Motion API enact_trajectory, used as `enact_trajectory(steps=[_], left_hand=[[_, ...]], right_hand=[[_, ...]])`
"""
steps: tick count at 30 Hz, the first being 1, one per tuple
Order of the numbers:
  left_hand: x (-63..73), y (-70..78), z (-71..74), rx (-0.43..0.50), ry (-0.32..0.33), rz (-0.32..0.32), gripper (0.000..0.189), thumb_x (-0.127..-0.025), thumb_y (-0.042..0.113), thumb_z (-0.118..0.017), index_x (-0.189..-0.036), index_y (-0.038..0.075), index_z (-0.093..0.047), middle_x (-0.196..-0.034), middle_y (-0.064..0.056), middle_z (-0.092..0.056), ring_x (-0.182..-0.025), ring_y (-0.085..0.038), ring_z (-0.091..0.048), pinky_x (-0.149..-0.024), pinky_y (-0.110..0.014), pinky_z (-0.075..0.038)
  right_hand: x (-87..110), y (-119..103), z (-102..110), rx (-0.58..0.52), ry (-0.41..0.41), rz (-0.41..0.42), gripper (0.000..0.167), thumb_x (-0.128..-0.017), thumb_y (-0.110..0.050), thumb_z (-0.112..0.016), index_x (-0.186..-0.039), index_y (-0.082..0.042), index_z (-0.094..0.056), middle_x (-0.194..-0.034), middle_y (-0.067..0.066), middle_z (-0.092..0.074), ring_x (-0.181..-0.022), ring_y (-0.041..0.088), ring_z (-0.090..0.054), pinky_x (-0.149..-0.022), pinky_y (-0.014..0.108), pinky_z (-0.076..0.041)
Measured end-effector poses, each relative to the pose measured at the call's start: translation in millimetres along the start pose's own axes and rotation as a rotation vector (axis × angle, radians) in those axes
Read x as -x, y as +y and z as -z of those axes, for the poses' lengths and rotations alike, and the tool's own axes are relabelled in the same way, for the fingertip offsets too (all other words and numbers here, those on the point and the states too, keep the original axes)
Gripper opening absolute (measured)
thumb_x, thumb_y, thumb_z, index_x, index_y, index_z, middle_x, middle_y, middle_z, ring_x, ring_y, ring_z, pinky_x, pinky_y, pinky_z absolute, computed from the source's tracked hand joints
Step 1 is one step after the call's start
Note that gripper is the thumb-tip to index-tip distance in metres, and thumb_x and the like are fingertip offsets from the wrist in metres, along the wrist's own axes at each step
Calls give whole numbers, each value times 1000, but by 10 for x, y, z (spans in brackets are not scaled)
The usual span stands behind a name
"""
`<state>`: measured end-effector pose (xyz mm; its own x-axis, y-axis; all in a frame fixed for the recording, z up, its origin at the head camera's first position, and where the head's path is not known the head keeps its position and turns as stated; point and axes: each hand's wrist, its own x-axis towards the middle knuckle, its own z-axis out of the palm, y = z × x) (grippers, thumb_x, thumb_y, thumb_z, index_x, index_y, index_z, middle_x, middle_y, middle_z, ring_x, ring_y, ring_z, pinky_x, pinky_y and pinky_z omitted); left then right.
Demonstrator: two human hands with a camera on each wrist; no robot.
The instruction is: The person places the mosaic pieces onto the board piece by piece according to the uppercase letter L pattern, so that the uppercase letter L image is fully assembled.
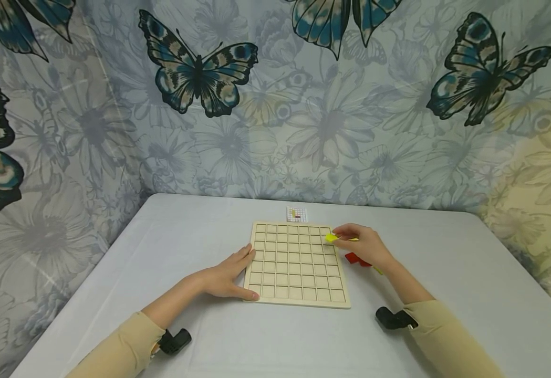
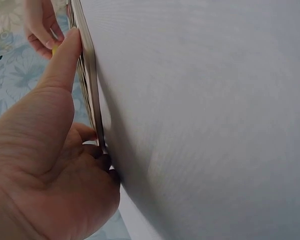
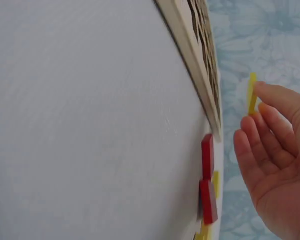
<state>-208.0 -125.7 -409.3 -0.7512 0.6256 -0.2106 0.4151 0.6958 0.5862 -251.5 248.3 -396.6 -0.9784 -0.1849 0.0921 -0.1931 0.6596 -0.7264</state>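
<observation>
Tan sleeves and black wrist-mounted devices occupy the near side of the white table. Left hand: fingers extended and spread along the left edge of the gridded wooden board, thumb on its near-left corner. Red pieces lie just beside the board's right edge. Right hand: pinches a yellow piece above the board's far-right part. Beyond the far edge lies a small grid card; behind, a butterfly-print backdrop.
</observation>
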Motion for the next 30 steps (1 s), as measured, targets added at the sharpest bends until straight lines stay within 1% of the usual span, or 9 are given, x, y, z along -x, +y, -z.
enact_trajectory(steps=[5,11,15,21,26,30], left_hand=[[25,7,-4,2,0,7,110,-83,55,-71,-156,2,-7,-162,-15,5,-148,-30,2,-117,-49,-11],[36,-9,-12,-4,2,4,110,-84,55,-71,-156,2,-7,-162,-15,5,-148,-30,3,-117,-49,-10],[29,-24,-14,-8,2,-3,110,-84,55,-71,-156,2,-7,-162,-15,5,-148,-30,3,-117,-49,-10],[16,-18,-10,-6,-3,-5,110,-84,55,-70,-156,2,-7,-162,-15,5,-148,-29,3,-117,-49,-10],[15,-10,7,-14,-8,-5,111,-84,57,-70,-156,2,-6,-162,-14,5,-148,-29,3,-117,-48,-9],[14,0,13,-20,-13,-6,111,-84,58,-69,-156,3,-6,-162,-14,5,-148,-29,4,-118,-48,-9]], right_hand=[[-59,-138,-99,-24,-25,28,37,-87,-33,-75,-116,-11,-69,-107,5,-69,-101,22,-63,-88,41,-47],[-161,-300,-225,-56,-51,62,36,-87,-32,-75,-117,-12,-69,-113,5,-68,-102,21,-63,-90,44,-48],[-236,-399,-322,-71,-59,87,33,-88,-30,-75,-116,-13,-69,-113,4,-68,-101,20,-63,-88,43,-49],[-355,-491,-461,-97,-73,101,30,-87,-26,-76,-113,-12,-70,-108,3,-69,-100,20,-64,-86,40,-51],[-407,-557,-550,-109,-81,126,31,-86,-23,-76,-113,-9,-70,-108,5,-70,-100,22,-64,-86,40,-51],[-447,-568,-624,-99,-88,144,31,-87,-21,-76,-113,-7,-70,-108,6,-70,-100,22,-65,-85,38,-52]])
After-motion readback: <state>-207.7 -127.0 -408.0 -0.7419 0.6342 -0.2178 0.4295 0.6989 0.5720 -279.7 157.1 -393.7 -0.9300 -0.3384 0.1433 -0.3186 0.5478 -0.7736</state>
